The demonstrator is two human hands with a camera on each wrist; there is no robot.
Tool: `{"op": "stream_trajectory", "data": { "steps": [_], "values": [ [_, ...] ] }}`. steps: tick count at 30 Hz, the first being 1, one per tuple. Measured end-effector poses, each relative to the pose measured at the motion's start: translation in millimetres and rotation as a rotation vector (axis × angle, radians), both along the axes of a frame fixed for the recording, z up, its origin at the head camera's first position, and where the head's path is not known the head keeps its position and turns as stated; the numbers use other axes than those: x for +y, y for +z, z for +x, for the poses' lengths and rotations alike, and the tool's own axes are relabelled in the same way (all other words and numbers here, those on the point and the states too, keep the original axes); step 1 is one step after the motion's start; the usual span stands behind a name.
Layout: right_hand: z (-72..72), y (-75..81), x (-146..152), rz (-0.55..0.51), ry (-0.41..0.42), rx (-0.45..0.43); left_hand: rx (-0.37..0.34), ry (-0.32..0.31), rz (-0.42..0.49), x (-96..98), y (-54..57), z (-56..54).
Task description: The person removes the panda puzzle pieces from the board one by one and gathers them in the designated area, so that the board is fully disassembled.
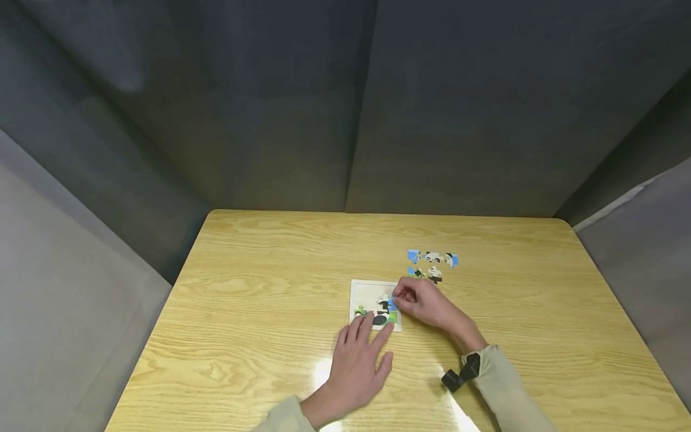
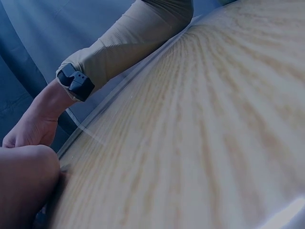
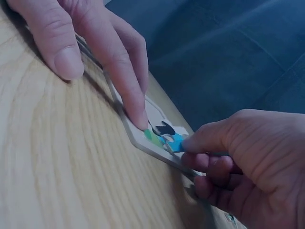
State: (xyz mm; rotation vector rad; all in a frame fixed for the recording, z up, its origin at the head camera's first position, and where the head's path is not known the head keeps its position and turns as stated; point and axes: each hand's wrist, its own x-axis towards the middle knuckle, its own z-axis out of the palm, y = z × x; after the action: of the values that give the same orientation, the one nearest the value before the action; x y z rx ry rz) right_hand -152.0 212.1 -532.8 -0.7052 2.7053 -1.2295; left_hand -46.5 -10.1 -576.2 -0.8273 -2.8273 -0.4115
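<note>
A square white puzzle tray (image 1: pixel 360 290) lies on the wooden table, with green and black-and-white pieces along its near side. My right hand (image 1: pixel 432 305) pinches a blue puzzle piece (image 3: pixel 176 142) between thumb and fingers at the tray's right side. In the right wrist view, that piece sits low over the tray, against the pieces beside it. Fingers of my left hand (image 1: pixel 356 367) extend and rest on the tray's near edge and the lower pieces, one fingertip touching the green corner piece (image 3: pixel 152 137). The left wrist view does not show the tray.
Several loose panda puzzle pieces (image 1: pixel 433 257) lie on the table (image 1: pixel 259 270) beyond the tray, to the right. A black wrist device (image 1: pixel 461 373) is on the right forearm. Dark curtains (image 1: pixel 270 108) hang behind the table's far edge.
</note>
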Motion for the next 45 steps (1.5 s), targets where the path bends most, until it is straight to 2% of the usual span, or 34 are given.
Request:
{"op": "stream_trajectory", "data": {
  "steps": [6, 13, 21, 29, 45],
  "values": [
    [1.6, -4.0, 1.6, 0.016, -0.015, 0.062, 0.002, 0.003, -0.014, 0.0, -0.3, -0.5],
    [4.2, -6.5, 2.5, 0.081, 0.019, 0.186, 0.0, -0.008, -0.015, -0.7, -0.3, -1.3],
    [2.0, -11.0, 0.4, 0.099, -0.02, 0.146, -0.005, -0.004, -0.021, -0.7, 0.2, -1.4],
    [0.3, -15.0, 7.4, 0.034, -0.029, 0.158, -0.013, 0.005, -0.003, 0.1, 2.4, 0.1],
    [1.7, -11.7, 63.4, -0.01, -0.136, 0.219, -0.002, 0.008, -0.007, 0.9, 1.3, -0.1]
  ]
}}
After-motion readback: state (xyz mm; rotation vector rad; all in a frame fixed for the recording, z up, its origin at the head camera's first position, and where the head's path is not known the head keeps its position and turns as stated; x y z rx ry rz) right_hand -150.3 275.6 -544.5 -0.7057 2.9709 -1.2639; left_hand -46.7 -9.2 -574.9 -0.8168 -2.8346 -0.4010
